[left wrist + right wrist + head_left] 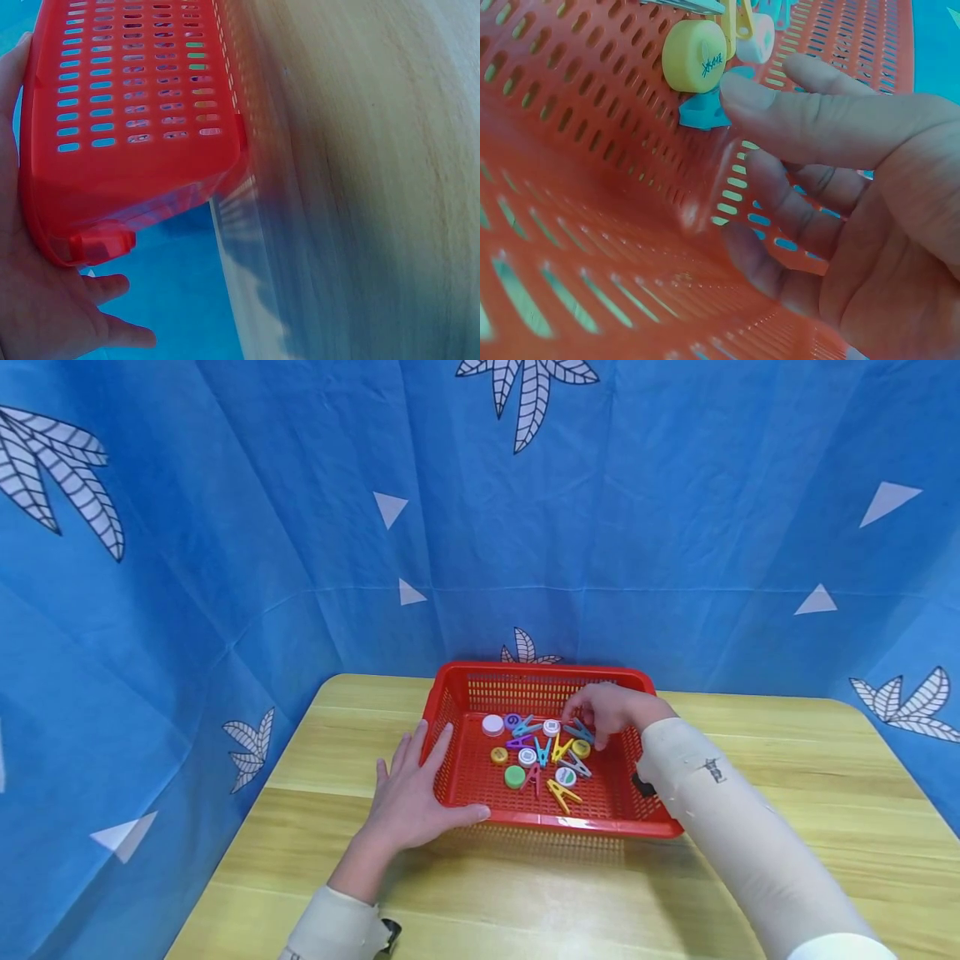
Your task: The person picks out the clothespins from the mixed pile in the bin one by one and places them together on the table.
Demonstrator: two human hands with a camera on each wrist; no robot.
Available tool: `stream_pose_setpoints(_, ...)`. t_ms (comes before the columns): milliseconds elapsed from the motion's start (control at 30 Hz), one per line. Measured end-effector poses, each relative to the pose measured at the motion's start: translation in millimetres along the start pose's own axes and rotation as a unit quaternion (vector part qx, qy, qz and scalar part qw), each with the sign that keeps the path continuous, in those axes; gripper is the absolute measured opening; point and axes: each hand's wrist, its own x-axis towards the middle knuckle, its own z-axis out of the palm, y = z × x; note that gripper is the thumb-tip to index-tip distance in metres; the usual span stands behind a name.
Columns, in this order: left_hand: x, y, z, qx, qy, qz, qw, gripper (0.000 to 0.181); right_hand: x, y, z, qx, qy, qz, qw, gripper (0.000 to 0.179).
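A red plastic basket (540, 820) holds several small clothespins and round bottle caps. My left hand (408, 802) rests spread on its near left corner, thumb along the front rim and straight fingers by the left side. In the left wrist view the left palm (45, 307) lies at the basket's rim. Inside the right part of the basket, my right hand (611, 706) reaches down with loosely bent fingers. Its thumb (802, 124) overlaps a blue clothespin (701, 111) in the right wrist view, close beside a yellow cap (690, 56). Part of that clothespin is hidden.
Around the basket lies a wooden table (525, 893). Among the other pieces are a green cap (514, 777), a white cap (492, 725) and a yellow clothespin (562, 795). A blue patterned cloth (637, 527) hangs behind and to the left.
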Motion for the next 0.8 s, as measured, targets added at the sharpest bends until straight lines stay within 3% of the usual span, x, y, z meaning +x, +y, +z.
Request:
stream_pose_setpoints(300, -1.1, 0.8, -0.1, -0.002, 0.000, -0.002, 1.0000, 0.127, 2.5, -2.3, 6.5, -0.008, -0.005, 0.025, 0.9996, 0.065)
stream_pose_setpoints(400, -1.5, 1.1, 0.0, -0.002, -0.003, -0.003, 1.0000, 0.127, 4.4, -2.6, 9.1, 0.029, -0.041, 0.004, 0.9987, 0.067)
stream_pose_setpoints(533, -1.4, 1.4, 0.1, -0.002, -0.006, -0.003, 1.0000, 0.127, 6.2, -2.9, 10.4, 0.104, -0.086, -0.031, 0.9904, 0.067)
stream_pose_setpoints(800, -0.4, 1.4, -0.9, -0.003, 0.001, 0.001, 1.0000, 0.127, 8.1, -4.2, 8.8, 0.063, -0.050, -0.044, 0.9958, 0.050)
